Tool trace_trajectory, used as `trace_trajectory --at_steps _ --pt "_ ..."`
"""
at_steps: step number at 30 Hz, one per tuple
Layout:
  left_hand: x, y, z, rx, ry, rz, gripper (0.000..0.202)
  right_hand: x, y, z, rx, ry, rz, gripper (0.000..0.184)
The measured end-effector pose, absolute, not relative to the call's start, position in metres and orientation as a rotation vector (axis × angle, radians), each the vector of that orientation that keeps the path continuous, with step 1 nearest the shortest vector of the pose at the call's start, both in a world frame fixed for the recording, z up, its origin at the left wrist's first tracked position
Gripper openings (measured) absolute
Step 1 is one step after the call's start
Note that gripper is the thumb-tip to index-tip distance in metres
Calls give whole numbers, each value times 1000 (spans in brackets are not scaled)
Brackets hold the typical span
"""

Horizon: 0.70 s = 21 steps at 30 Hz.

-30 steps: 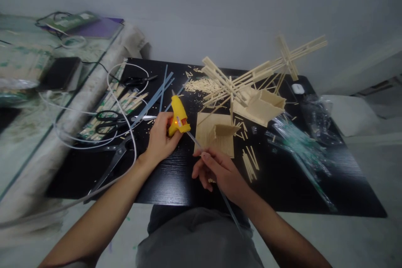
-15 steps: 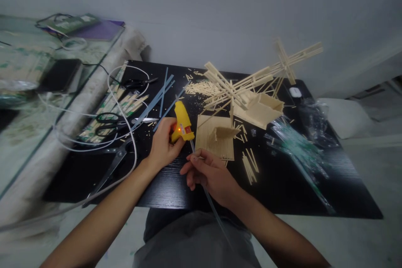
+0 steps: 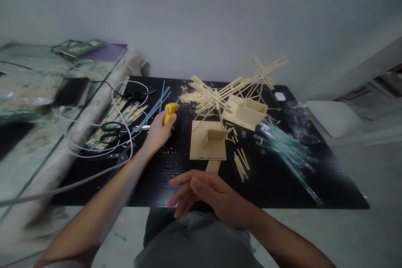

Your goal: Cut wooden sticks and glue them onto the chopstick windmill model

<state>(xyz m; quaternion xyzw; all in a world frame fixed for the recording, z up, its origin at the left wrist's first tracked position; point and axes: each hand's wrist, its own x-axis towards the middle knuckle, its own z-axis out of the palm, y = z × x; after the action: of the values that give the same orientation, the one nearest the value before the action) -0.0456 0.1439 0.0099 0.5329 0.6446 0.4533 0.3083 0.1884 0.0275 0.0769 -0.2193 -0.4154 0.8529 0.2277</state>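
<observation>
My left hand (image 3: 158, 133) is closed around a yellow hot glue gun (image 3: 170, 112), left of the middle of the black table (image 3: 276, 184). Over the table's front edge, my right hand (image 3: 209, 192) hovers with its fingers spread and nothing in it. Just beyond it lies a square panel of wooden sticks (image 3: 198, 136), with a small upright stick wall (image 3: 216, 135) on top. Part of a smaller strip of joined sticks (image 3: 213, 166) shows below the panel. No glue stick is visible now.
Behind the panel stands a stick-built model (image 3: 249, 111) with crossed blades (image 3: 216, 97). Black-handled scissors (image 3: 113, 131), blue strips (image 3: 157, 106) and a looping white cable (image 3: 124, 119) lie at left. Loose sticks (image 3: 241, 165) and plastic-wrapped glue sticks (image 3: 289, 146) are at right.
My left hand has moved left with the glue gun, which has turned. My right hand has let go of the long translucent glue stick, drawn back toward me and opened. The view has shifted.
</observation>
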Motion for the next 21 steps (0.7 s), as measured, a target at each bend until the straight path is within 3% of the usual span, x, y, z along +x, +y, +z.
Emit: trace_trajectory --at_steps 8,15,21 --pt "-43 172 36 1229 1610 1074 40 214 26 74 -850 -1400 2145 41" --pt "-57 153 39 1206 1547 1123 39 272 47 30 -1361 -1949 1140 8" --pt "-65 139 19 1266 1457 1099 36 271 39 3 -1526 -2220 743 44"
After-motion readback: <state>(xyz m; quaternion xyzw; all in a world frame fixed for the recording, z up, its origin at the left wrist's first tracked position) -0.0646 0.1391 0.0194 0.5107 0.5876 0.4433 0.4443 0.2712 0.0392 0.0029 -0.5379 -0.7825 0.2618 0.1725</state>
